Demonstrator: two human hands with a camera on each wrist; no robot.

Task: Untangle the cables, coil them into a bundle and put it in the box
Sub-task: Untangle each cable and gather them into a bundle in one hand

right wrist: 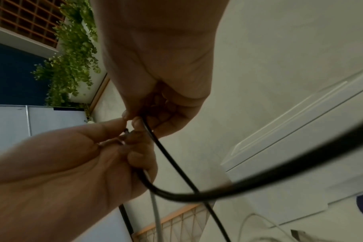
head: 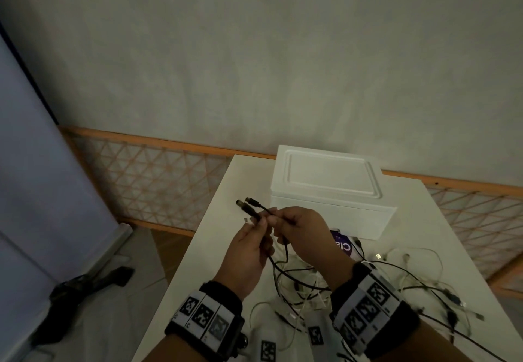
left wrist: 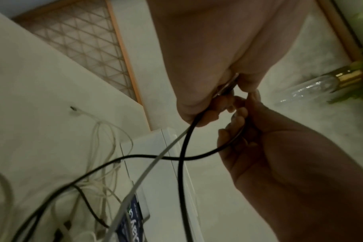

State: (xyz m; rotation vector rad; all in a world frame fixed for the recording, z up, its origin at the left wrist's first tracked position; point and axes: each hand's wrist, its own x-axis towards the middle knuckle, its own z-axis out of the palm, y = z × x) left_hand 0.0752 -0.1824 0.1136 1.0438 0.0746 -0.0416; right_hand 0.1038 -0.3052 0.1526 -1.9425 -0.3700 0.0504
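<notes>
Above the white table [head: 203,262] both hands hold black cables [head: 286,249]. My left hand [head: 261,224] grips the ends, and two black plugs [head: 248,206] stick out past its fingers. A grey-white cable [left wrist: 155,162] also runs from this hand. My right hand [head: 278,227] pinches a thin black cable [right wrist: 166,155] right beside the left fingertips. The black strands hang down to a tangle of black and white cables [head: 353,285] on the table. The white box [head: 328,180] stands behind the hands with its lid on.
A purple-labelled packet [head: 342,244] lies in front of the box, partly under cables. A wooden lattice fence [head: 158,172] runs behind the table. The table's left edge drops to the floor, where dark gear [head: 85,291] lies.
</notes>
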